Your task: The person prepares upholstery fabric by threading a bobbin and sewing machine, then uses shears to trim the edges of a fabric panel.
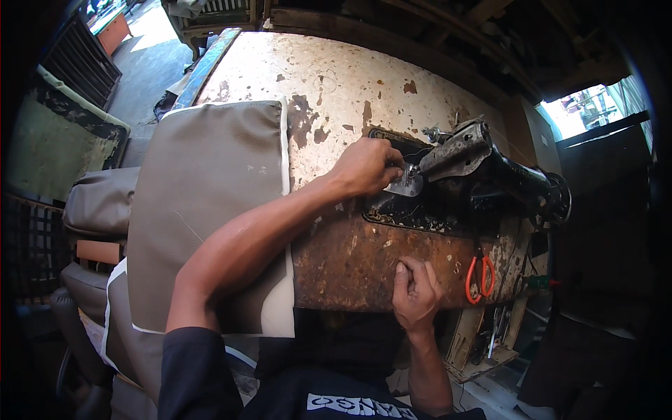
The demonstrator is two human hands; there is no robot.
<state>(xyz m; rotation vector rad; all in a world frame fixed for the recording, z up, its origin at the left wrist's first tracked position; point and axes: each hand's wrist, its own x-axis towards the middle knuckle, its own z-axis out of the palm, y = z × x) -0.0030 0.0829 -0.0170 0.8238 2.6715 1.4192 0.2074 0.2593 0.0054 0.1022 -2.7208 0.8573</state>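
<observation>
My left hand (365,168) reaches across to the old black sewing machine (458,150). Its fingers are curled together at the shiny metal plate (407,186) under the needle area, and what they pinch, if anything, is hidden. Close to the table's front edge, my right hand (418,290) is closed, thumb against the bent forefinger. Anything between those fingertips is too small to make out. Beneath my left forearm lies a brown leatherette panel (210,150) with a white backing edge. Scissors with orange handles (480,280) rest right of my right hand.
The worn wooden table (336,266) has peeling white paint on its far part. Brown padded pieces (101,199) are stacked at the left. An open wooden drawer (483,336) sits below the table's right side, and the machine's handwheel (558,198) stands at the right.
</observation>
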